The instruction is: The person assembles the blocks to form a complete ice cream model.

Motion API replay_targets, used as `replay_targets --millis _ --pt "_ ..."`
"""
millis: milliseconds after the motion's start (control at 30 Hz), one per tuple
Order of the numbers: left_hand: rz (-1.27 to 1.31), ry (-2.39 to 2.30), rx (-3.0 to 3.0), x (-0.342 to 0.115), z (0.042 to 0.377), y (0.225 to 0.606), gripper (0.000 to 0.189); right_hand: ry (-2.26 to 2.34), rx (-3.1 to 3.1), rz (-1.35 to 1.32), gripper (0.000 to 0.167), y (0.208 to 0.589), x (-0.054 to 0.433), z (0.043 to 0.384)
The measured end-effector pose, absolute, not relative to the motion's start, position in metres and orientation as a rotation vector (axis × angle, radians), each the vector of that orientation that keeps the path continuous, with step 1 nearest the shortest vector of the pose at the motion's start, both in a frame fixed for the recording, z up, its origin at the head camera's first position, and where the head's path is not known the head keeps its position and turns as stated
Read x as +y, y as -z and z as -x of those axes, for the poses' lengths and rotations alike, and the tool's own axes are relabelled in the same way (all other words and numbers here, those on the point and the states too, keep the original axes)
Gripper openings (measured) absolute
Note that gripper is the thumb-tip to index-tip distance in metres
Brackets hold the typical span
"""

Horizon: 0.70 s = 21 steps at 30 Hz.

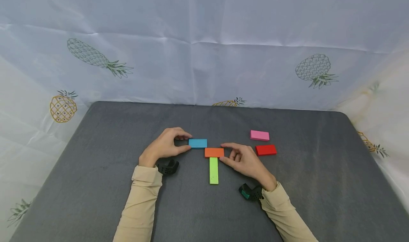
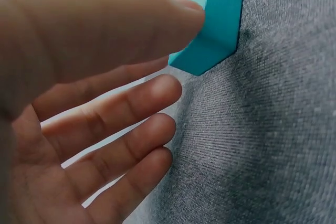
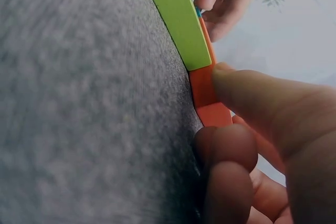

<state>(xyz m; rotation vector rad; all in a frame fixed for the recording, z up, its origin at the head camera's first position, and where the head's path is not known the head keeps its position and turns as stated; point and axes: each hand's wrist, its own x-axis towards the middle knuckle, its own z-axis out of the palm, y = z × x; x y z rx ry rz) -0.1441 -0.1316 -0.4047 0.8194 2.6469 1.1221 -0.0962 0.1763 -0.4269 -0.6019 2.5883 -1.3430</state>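
Observation:
My left hand (image 1: 167, 142) pinches the left end of a blue block (image 1: 197, 143). In the left wrist view the thumb (image 2: 157, 24) lies against the block's side, and the other fingers spread loosely below. My right hand (image 1: 244, 160) holds the right end of an orange block (image 1: 214, 152) between thumb and index finger; its remaining fingers curl in. The orange block lies at the blue one's lower right corner, edges close together. Below it, a light green block (image 1: 213, 171) points toward me, its far end meeting the orange block's near side.
A pink block (image 1: 259, 135) and a red block (image 1: 266, 150) lie apart, just beyond my right hand. All rest on a dark grey cloth-covered table (image 1: 105, 156). A pale curtain (image 1: 204, 68) with pineapple prints hangs behind its far edge.

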Motion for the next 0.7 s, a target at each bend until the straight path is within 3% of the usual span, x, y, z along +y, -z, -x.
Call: replay_targets --millis 700 --pt "-0.829 -1.059 2.650 -0.1255 0.1441 0.4015 0.030 1.354 2.569 0.577 0.032 0.4254 0.1768 0.0974"
